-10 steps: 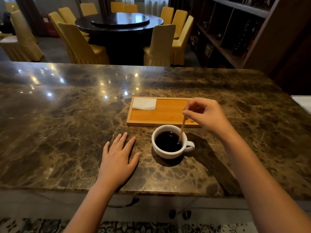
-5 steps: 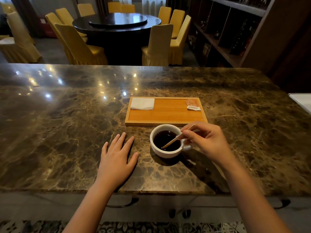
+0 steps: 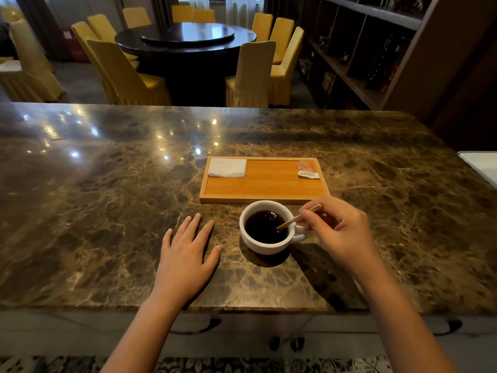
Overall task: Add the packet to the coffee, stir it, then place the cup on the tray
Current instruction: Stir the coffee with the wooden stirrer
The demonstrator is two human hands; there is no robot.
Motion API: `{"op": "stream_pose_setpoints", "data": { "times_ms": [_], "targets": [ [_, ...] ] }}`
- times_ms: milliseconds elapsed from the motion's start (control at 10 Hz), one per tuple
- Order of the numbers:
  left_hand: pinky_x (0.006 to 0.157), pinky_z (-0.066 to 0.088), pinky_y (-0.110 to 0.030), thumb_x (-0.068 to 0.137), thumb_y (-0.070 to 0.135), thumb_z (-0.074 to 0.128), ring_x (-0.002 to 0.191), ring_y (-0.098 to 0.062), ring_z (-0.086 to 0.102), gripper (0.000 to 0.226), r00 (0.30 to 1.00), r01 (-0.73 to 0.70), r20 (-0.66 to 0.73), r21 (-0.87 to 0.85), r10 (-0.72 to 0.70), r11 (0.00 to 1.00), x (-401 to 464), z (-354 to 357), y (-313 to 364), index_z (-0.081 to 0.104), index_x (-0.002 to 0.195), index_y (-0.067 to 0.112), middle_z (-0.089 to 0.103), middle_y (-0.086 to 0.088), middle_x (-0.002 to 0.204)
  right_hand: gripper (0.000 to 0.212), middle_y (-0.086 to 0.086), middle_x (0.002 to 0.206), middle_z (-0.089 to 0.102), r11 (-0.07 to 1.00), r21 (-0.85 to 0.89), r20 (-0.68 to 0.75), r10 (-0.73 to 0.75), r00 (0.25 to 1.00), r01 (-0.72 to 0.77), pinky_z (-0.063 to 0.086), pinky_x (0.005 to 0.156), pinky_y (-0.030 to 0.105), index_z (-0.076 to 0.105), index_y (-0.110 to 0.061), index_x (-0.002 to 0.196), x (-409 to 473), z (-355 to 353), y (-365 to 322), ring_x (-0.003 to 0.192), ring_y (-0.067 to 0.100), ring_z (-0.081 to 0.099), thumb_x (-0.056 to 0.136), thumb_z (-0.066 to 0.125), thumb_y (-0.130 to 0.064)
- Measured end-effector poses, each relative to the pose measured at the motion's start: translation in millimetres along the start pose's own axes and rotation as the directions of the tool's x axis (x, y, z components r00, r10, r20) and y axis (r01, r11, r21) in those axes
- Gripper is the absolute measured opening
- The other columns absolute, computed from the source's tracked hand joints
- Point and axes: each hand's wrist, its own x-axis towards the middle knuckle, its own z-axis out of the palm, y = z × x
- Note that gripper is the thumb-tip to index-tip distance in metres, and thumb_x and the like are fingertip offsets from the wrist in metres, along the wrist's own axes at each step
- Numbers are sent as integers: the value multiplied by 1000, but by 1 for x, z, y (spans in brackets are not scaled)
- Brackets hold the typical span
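Observation:
A white cup (image 3: 258, 244) of black coffee stands on the marble counter, just in front of the wooden tray (image 3: 265, 184). My right hand (image 3: 341, 232), to the right of the cup, pinches a thin wooden stir stick (image 3: 291, 220) whose tip dips into the coffee at the cup's right side. An orange packet (image 3: 307, 169) lies in the tray's far right corner, looking torn. A folded white napkin (image 3: 227, 167) lies in the tray's far left corner. My left hand (image 3: 187, 258) rests flat on the counter, left of the cup, fingers spread.
The brown marble counter (image 3: 107, 197) stretches wide on both sides; its front edge runs just below my wrists. A white object (image 3: 481, 164) juts in at the right edge. Behind the counter are a dark round table (image 3: 185, 36), yellow chairs and a shelf unit.
My right hand came down from above the tray to beside the cup, tilting the stick from upright to slanted. The stick's tip has swung to the cup's right side. My left hand stayed still.

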Motion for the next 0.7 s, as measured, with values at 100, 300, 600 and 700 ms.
{"op": "stream_pose_setpoints", "data": {
  "times_ms": [100,300,600,700],
  "targets": [
    [111,6,-49,80,60,15,138,-16,7,67,1000,3,6,-1,-3,1000,0,0,0,25,138,29,19,-4,151,8,-6,80,69,998,48,51,44,998,-47,53,63,16,70,-15,79,-6,-3,-6,74,8,66,82,64,-11],
    [111,5,-48,80,60,15,138,-16,7,67,1000,4,6,-1,-4,1000,0,-1,1,25,139,29,19,-4,151,12,0,77,72,927,337,50,154,987,-162,58,62,23,70,-16,83,-10,14,-4,72,15,70,84,62,-7],
    [111,5,-49,80,60,15,138,-16,7,67,1000,0,7,1,0,1000,0,0,0,26,139,29,19,-4,151,12,0,84,68,983,185,-111,24,994,-3,57,65,27,68,-20,85,-9,27,1,75,16,67,85,61,-10],
    [111,6,-48,80,59,17,138,-16,8,66,1000,2,-2,-2,-2,1000,0,0,0,27,138,29,20,-4,151,7,-3,82,66,999,12,-114,-51,992,53,54,66,28,68,-13,84,-10,16,0,77,11,64,85,62,-10]
  ]
}}
